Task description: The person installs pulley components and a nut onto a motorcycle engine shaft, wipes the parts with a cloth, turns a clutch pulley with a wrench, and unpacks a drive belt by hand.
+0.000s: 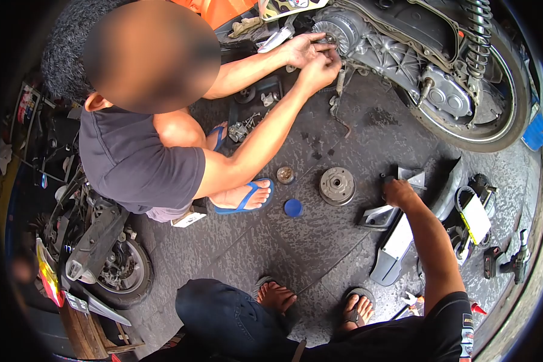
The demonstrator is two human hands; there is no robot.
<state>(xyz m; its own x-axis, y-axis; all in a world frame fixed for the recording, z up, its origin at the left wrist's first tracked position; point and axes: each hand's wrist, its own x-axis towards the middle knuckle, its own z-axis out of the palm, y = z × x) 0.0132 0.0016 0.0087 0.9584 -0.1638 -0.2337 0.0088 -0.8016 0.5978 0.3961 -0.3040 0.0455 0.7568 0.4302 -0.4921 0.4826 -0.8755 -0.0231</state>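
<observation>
From here my right hand (400, 193) curls at a black part (385, 180) right of the clutch (337, 186), grip unclear, left hand unseen; open floor (317, 238) rings the clutch, brownish stuff in the tin (286, 175)

The right arm (431, 244) reaches forward and slightly inward, the right hand (399, 193) with fingers bent.

Metal disc (337, 186) interrupts open floor (320, 241).
</observation>
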